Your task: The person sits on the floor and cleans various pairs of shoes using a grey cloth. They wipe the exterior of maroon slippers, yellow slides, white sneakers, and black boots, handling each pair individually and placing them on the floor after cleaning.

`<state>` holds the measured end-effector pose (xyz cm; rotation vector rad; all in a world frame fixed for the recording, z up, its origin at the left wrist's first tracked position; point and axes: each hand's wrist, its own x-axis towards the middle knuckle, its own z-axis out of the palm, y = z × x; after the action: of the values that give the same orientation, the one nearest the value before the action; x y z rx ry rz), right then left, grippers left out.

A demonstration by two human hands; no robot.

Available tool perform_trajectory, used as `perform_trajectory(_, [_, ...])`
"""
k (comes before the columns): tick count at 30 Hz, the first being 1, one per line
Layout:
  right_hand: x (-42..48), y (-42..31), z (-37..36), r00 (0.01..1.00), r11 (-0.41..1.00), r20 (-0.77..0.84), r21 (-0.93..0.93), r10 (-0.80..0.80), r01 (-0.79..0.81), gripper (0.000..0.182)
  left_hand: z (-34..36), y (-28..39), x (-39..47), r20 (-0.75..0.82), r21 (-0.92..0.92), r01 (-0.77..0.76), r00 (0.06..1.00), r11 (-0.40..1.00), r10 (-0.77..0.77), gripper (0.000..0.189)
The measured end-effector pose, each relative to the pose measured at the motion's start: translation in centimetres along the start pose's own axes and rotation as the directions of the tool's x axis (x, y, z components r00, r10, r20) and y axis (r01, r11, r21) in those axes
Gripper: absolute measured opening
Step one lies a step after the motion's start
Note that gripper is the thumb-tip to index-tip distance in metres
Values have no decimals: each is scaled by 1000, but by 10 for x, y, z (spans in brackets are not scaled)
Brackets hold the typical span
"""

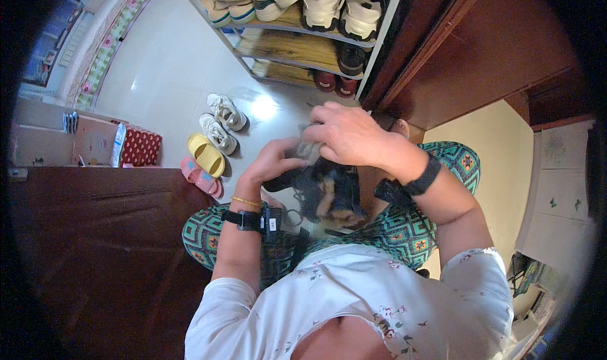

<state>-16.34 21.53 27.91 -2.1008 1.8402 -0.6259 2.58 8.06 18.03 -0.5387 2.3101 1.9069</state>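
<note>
Both hands meet in front of my knees around a small greyish item (309,152), blurred and partly covered, perhaps cloth. My right hand (348,134) has its fingers curled down over it from the right. From the left, my left hand (274,159) grips its edge between thumb and fingers. Directly below lies dark footwear (348,189) with tan patches, too blurred for its exact shape to show. Each wrist wears a black strap; a small black device (271,223) is fixed to the left one.
A shoe rack (284,47) with several pairs stands ahead. White sneakers (218,134), a yellow slipper (206,154) and pink slippers (201,177) lie on the floor at left. A dark wooden panel (109,227) flanks me on the left, a wooden door (479,51) at upper right.
</note>
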Motion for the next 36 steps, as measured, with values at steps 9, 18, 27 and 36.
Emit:
perform_trajectory(9, [-50, 38, 23, 935, 897, -333, 440, 125, 36, 37, -2, -15, -8, -26, -237, -75, 997, 969, 71, 40])
perform_trajectory(18, [-18, 21, -12, 914, 740, -307, 673, 266, 10, 34, 6, -15, -7, -50, -583, -19, 999, 812, -13, 41])
perform_trajectory(27, [-30, 39, 18, 957, 937, -271, 350, 103, -2, 33, 2, -24, -7, -53, -389, -95, 995, 916, 81, 50])
perform_trajectory(36, [-16, 27, 20, 846, 928, -457, 357, 275, -108, 38, 35, 9, -30, -216, -882, -188, 976, 431, -16, 42])
